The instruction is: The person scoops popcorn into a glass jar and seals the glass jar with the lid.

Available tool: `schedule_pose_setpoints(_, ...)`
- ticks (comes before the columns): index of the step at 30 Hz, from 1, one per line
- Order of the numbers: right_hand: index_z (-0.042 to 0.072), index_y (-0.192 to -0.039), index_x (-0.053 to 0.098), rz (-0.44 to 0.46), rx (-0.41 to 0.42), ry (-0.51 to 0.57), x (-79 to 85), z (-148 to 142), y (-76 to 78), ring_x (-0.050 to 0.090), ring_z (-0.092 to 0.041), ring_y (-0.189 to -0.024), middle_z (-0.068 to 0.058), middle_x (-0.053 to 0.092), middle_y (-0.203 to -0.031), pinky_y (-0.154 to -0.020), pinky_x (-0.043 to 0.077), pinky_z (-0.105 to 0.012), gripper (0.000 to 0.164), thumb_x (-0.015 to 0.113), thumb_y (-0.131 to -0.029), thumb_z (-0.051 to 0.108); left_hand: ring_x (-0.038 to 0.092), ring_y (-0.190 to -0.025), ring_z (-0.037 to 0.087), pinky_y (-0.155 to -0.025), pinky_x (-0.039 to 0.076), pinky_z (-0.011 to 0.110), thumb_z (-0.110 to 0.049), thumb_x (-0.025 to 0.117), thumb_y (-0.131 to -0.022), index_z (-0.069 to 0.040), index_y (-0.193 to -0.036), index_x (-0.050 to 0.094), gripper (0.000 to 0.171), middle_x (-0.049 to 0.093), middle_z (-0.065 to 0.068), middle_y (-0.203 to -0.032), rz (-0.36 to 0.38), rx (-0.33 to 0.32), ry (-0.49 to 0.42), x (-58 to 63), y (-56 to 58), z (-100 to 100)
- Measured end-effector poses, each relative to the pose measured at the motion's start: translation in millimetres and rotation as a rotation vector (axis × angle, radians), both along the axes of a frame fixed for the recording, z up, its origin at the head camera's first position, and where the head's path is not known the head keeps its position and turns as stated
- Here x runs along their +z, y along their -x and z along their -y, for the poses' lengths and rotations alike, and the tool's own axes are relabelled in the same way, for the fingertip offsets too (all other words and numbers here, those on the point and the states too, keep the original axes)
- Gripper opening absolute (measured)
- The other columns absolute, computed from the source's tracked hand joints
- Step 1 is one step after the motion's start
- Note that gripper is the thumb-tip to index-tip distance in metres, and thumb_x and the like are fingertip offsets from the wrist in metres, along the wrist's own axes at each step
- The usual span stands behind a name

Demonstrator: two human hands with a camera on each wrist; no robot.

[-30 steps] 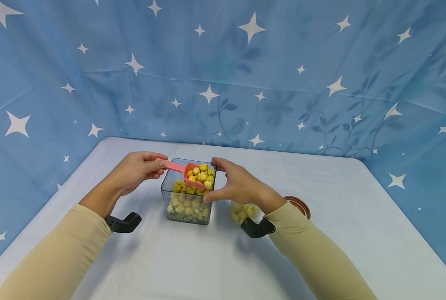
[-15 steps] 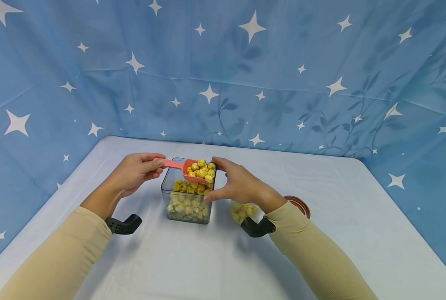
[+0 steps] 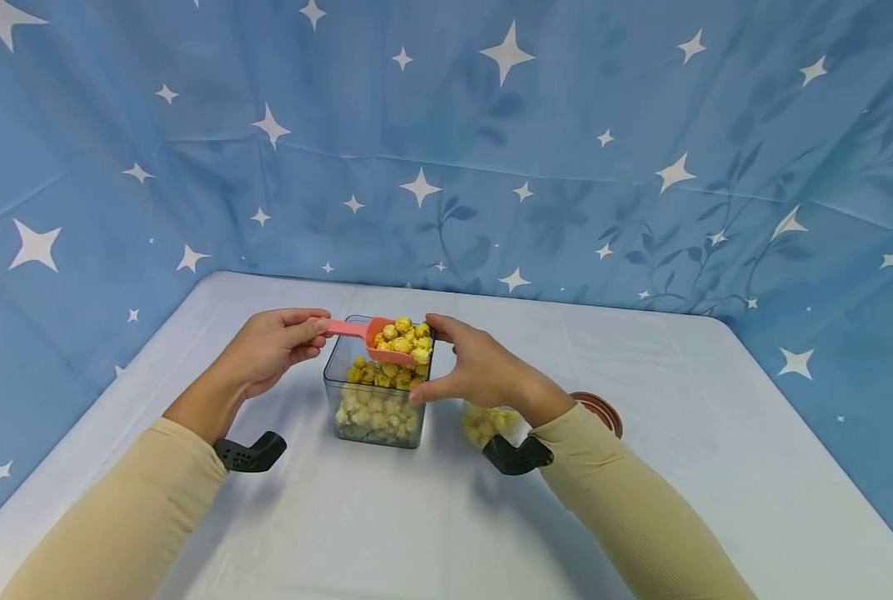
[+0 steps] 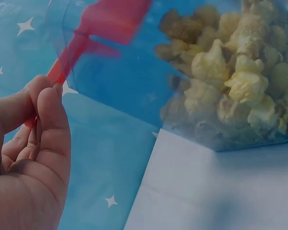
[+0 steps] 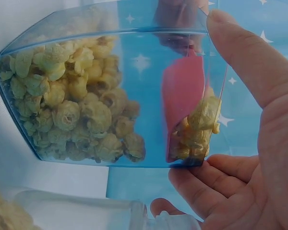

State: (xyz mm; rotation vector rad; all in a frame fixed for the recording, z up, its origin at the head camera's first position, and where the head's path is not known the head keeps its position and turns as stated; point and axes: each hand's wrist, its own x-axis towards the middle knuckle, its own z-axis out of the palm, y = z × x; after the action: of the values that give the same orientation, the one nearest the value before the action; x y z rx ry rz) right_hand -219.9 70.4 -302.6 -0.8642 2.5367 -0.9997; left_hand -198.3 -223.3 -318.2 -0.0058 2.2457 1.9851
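Observation:
My left hand [image 3: 266,350] pinches the handle of a pink scoop [image 3: 347,327] between thumb and fingers. Heaped yellow popcorn [image 3: 403,337] fills the scoop, which is at the top of a clear square container [image 3: 333,375]. More popcorn [image 5: 67,110] lies in the container's lower part, as the right wrist view shows through the wall. My right hand [image 3: 484,367] grips the container near its rim on the right side, thumb at the near corner and fingers at the far one. In the left wrist view the scoop [image 4: 110,21] appears through the container wall.
Right of the container, a clear jar [image 3: 484,425] with popcorn in it is partly covered by my right wrist. A reddish-brown round lid [image 3: 604,412] lies beyond that forearm. Everything rests on a white-covered table [image 3: 386,517] before a blue star-patterned curtain [image 3: 446,125].
The scoop has risen slightly and its handle has come closer to level, with the left hand a little lower. The right hand and the container stay in place.

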Motion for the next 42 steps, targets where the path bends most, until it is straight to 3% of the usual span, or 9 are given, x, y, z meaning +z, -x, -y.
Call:
schedule_pose_setpoints(11, 0.006, -0.158, 0.024, -0.002, -0.003, 0.001, 0.1, -0.4, 0.1, 0.035, -0.024, -0.143, -0.008, 0.034, -0.159, -0.115, 0.031, -0.045, 0.109, 0.088, -0.077, 0.040, 0.058, -0.082, 0.010, -0.080, 0.055, 0.022, -0.015, 0.053, -0.106, 0.010, -0.145, 0.042, 0.048, 0.061, 0.009, -0.106, 0.019, -0.063, 0.016, 3.3, -1.7, 7.3)
schedule_pose_setpoints(26, 0.008, -0.159, 0.024, -0.007, -0.017, -0.012, 0.3, 0.1, -0.2, 0.034, -0.026, -0.144, -0.007, 0.035, -0.159, -0.114, 0.033, -0.048, 0.111, 0.088, -0.076, 0.045, 0.060, -0.080, 0.010, -0.078, 0.056, 0.021, -0.014, 0.057, -0.104, 0.016, -0.140, 0.043, 0.049, 0.062, 0.006, -0.095, 0.007, -0.141, 0.031, 7.3, -7.7, 21.6)
schedule_pose_setpoints(33, 0.007, -0.159, 0.024, 0.005, -0.021, -0.008, 0.5, 0.5, -0.3, 0.034, -0.026, -0.144, -0.008, 0.035, -0.158, -0.114, 0.033, -0.047, 0.111, 0.089, -0.075, 0.043, 0.059, -0.080, 0.011, -0.079, 0.056, 0.023, -0.012, 0.056, -0.104, 0.018, -0.139, 0.044, 0.048, 0.067, 0.006, -0.099, 0.003, -0.198, 0.050, 8.2, -6.1, 21.4)
schedule_pose_setpoints(42, 0.007, -0.158, 0.024, 0.000, -0.024, -0.010, 0.7, 0.7, 0.0, 0.035, -0.026, -0.143, -0.008, 0.035, -0.158, -0.114, 0.034, -0.047, 0.111, 0.088, -0.076, 0.043, 0.058, -0.080, 0.010, -0.078, 0.055, 0.021, -0.013, 0.055, -0.105, 0.017, -0.141, 0.041, 0.050, 0.063, 0.005, -0.096, 0.014, -0.174, 0.022, 6.7, -4.7, 21.1)
